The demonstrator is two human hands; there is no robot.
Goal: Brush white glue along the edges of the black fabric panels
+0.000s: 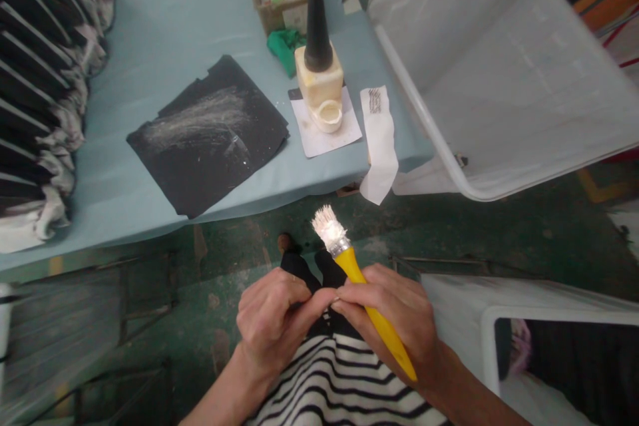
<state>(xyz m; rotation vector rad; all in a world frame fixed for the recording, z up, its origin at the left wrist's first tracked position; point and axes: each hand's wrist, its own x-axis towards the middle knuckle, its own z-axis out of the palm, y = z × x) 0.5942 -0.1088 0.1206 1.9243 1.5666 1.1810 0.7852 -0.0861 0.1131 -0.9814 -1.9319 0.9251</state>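
Observation:
My right hand (394, 313) is closed around a brush (379, 323) with a yellow handle, its whitish, caked bristles pointing up and left. The fingertips of my left hand (279, 319) meet those of my right hand in a pinch; what lies between them is too small to make out. Beyond the hands, a cream bottle (320, 86) with a black cone on top and an open spout stands on a white card (344, 140). Left of it lies a black sheet (210, 140) smeared with whitish streaks.
Dark folded pieces line the left of the blue-covered table (150, 13). A cardboard box (277, 13), green cloth (287, 50) and white paper strip (380, 146) lie near the bottle. A large translucent bin (499, 66) leans at right; another bin (489, 316) is lower right.

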